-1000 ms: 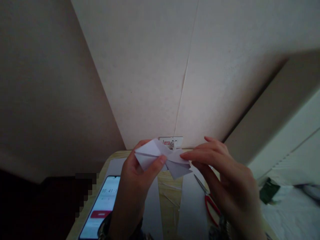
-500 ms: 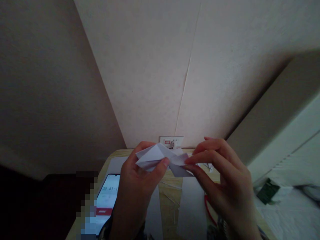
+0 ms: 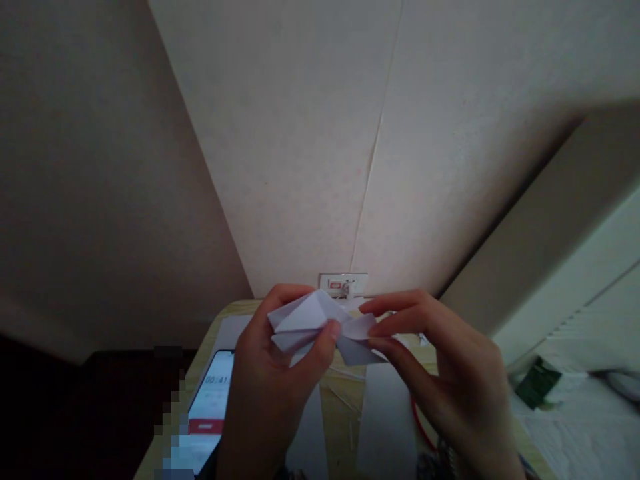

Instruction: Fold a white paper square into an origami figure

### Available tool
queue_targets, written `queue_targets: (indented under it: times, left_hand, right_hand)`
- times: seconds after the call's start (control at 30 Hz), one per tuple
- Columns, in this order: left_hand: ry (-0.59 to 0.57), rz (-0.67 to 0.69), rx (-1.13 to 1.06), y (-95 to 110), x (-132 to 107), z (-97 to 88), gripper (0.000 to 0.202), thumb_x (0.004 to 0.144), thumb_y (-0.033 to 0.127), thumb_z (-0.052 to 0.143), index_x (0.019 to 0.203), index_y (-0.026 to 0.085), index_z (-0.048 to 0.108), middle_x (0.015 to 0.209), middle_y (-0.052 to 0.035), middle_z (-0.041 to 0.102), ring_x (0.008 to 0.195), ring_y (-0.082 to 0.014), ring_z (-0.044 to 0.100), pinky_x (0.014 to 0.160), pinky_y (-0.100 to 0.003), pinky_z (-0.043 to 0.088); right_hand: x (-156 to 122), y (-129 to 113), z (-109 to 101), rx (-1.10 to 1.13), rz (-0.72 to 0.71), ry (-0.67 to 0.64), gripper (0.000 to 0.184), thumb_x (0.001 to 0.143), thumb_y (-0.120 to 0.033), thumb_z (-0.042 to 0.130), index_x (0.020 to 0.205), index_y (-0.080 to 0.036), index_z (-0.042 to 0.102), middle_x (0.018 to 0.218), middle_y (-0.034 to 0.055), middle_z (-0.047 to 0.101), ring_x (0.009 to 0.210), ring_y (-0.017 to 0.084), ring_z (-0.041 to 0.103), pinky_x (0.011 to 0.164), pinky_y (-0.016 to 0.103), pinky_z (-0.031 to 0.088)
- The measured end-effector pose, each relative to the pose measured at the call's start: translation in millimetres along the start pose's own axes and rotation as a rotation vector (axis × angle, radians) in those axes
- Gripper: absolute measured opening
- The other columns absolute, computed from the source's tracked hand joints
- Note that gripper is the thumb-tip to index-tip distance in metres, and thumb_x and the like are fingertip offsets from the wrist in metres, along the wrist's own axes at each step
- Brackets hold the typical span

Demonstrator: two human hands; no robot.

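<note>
A piece of folded white paper [image 3: 305,313] with several pointed flaps is held up above the table, between both hands. My left hand [image 3: 285,360] grips its left part, the thumb pressed on the front near the middle and the fingers behind it. My right hand [image 3: 440,353] pinches a narrow flap at the paper's right side between thumb and index finger. Below that flap, another flap of the paper points down to the right. The fingers of my left hand behind the paper are mostly hidden.
On the wooden table [image 3: 340,413] lie white paper sheets [image 3: 387,420] and thin paper strips. A phone [image 3: 213,393] showing a timer lies at the left. A red curved handle [image 3: 420,423] shows beside my right wrist. Behind the table, a wall socket [image 3: 343,283] holds a plug.
The folded paper has tilted a little, so its left flaps show wider apart. My right index finger and thumb have closed in on the right flap, and the other right fingers have shifted left.
</note>
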State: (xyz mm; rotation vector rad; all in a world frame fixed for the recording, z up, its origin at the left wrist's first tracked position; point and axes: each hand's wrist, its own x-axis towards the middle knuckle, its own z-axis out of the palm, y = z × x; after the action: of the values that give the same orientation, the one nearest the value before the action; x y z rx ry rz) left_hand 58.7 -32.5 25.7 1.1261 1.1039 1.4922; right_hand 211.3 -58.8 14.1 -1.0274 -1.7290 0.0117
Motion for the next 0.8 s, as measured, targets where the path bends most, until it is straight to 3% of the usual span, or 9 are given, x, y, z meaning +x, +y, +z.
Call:
queue_targets:
  times: [0.2,0.4,0.63,0.8]
  left_hand:
    - [-0.044,-0.036,0.034,2.8,0.1,-1.9,0.018,0.067,0.014,0.081,0.075,0.027,0.069,0.064,0.0103,0.069,0.058,-0.0103,0.066,0.053,-0.014,0.05]
    - [-0.024,-0.046,0.041,-0.7,-0.6,0.3,0.02,0.063,0.017,0.084,0.072,0.026,0.068,0.06,0.0094,0.065,0.054,-0.0122,0.063,0.049,-0.017,0.048]
    - [-0.122,-0.117,-0.008,0.3,-0.1,-2.0,0.022,0.06,0.02,0.091,0.072,0.027,0.073,0.062,0.0083,0.069,0.059,-0.0131,0.066,0.054,-0.017,0.052]
    - [-0.093,-0.067,0.074,1.2,-2.5,-3.0,0.025,0.057,0.02,0.094,0.07,0.031,0.075,0.061,0.0088,0.065,0.058,-0.0132,0.062,0.053,-0.017,0.051]
  right_hand:
    - [2.7,1.2,-1.3,-0.003,-0.019,-0.004,0.011,0.094,-0.014,0.071,0.088,-0.022,0.067,0.092,-0.0005,0.079,0.084,0.015,0.075,0.075,0.023,0.058]
    - [-1.1,-2.2,1.3,0.097,0.073,0.04,0.015,0.092,-0.012,0.072,0.085,-0.023,0.065,0.092,-0.002,0.077,0.084,0.013,0.073,0.072,0.022,0.057]
    - [-4.5,-3.8,-2.8,0.216,0.192,0.121,0.016,0.091,-0.011,0.072,0.083,-0.024,0.067,0.091,-0.0053,0.075,0.083,0.011,0.07,0.072,0.021,0.054]
    - [-4.5,-6.9,-4.0,0.235,0.209,0.141,0.017,0.091,-0.011,0.072,0.081,-0.024,0.067,0.09,-0.0062,0.075,0.083,0.011,0.069,0.072,0.022,0.053]
